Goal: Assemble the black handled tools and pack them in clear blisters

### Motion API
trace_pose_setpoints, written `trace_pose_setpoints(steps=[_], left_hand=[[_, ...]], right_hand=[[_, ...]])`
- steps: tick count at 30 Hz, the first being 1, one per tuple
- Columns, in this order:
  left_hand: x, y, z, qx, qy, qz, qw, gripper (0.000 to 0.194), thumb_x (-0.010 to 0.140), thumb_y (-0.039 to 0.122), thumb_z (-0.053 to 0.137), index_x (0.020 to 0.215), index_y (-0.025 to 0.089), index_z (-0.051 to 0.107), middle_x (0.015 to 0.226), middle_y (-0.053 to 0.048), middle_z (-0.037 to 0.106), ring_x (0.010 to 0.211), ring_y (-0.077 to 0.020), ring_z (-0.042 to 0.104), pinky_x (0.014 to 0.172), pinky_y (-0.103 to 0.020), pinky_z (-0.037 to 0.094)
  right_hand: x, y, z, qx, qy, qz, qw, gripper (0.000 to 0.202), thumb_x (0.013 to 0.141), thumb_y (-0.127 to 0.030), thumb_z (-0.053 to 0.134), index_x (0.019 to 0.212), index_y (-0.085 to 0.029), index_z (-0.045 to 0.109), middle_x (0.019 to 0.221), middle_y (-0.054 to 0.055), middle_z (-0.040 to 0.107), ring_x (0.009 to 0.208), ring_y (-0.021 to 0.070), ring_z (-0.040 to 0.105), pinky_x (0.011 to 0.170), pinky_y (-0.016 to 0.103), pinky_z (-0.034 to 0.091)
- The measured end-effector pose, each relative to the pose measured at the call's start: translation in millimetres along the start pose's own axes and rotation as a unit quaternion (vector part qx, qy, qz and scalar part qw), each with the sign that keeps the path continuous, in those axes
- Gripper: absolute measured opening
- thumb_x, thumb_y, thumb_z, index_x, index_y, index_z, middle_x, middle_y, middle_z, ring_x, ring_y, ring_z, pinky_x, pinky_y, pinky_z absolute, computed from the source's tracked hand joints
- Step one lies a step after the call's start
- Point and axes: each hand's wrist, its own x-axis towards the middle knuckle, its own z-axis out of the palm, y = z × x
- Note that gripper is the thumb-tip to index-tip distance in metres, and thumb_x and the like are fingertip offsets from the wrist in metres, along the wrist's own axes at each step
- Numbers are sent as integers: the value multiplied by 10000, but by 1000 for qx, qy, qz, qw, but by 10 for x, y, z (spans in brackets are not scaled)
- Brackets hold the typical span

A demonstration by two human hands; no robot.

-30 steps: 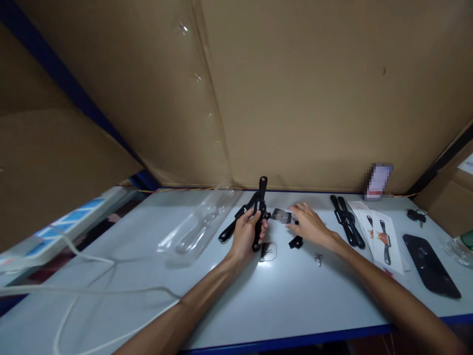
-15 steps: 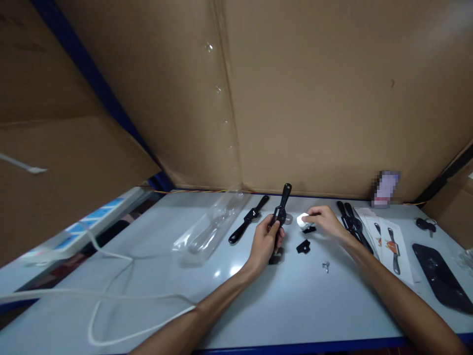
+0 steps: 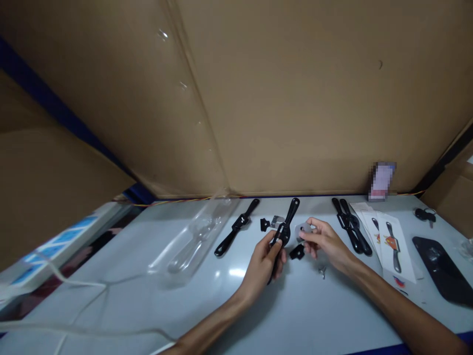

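Observation:
My left hand (image 3: 266,260) is closed around the lower handle of a black spokeshave (image 3: 292,212), whose other handle points up and away. In my right hand (image 3: 325,240), thumb and fingers pinch a flat grey spokeshave blade (image 3: 303,228) with a hole in it, just right of the spokeshave and apart from it. Below that blade a black cap piece (image 3: 297,252) lies on the table, and a small silver thumbscrew (image 3: 322,272) lies nearer me. Behind my left hand are another black cap piece (image 3: 264,225) and a shiny metal blade (image 3: 277,221).
Left stand another spokeshave (image 3: 236,228) and a clear plastic bag (image 3: 195,241). Rightward lie two black spokeshaves (image 3: 351,224), printed cards (image 3: 397,251), keys (image 3: 424,215) and a black tray-like object (image 3: 441,268). White cables (image 3: 92,328) and a power strip (image 3: 55,251) occupy the left side.
My right hand has brought the blade closer to the spokeshave and turned it, so it looks grey instead of bright white. The view has shifted; my left hand keeps its grip.

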Motion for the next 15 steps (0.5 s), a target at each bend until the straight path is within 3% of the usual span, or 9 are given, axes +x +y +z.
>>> trace_pose_setpoints(steps=[8,12,15], left_hand=[[9,50,-13,27,2,-13,1000,319,832,503,587,759,216,471,586,46,529,356,-63,367,339,-192,226],[12,34,-7,28,-2,-22,999,263,811,442,595,765,214,473,592,43,533,368,-64,375,347,-185,233],[7,35,2,28,-5,-23,999,213,799,396,581,785,215,469,599,49,534,370,-60,372,347,-179,235]], right_hand=[[-68,-79,-3,-14,15,-35,999,354,819,-463,693,662,-211,500,568,-38,534,458,89,465,421,222,360],[-55,-50,11,-10,20,-17,1000,342,796,-435,711,642,-205,510,569,-38,530,450,81,458,418,221,365],[-56,-23,17,36,20,4,999,323,756,-426,746,685,-202,524,601,-16,599,479,111,542,448,236,419]])
